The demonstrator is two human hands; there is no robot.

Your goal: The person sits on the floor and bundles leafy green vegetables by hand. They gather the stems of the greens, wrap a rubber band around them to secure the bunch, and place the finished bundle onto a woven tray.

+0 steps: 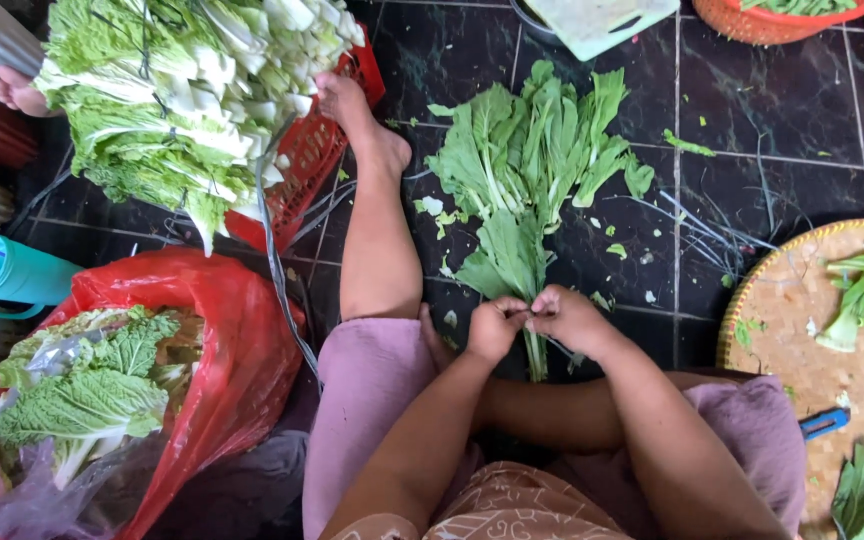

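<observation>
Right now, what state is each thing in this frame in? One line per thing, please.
Left hand: closed on the greens' stems.
Right hand: closed on the same stems, touching the left.
Bunch of leafy greens: lying on the floor, leaves fanned away from the person.
Red plastic bag: open, cabbage inside.
Red crate: tilted, under bundled cabbages.
Woven tray: flat, holding trimmed greens.
Teal cup: lying on its side.

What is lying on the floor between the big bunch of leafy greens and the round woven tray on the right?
In the head view, between the bunch of greens and the woven tray, the dark tiled floor carries only small leaf scraps and thin strands.
</observation>
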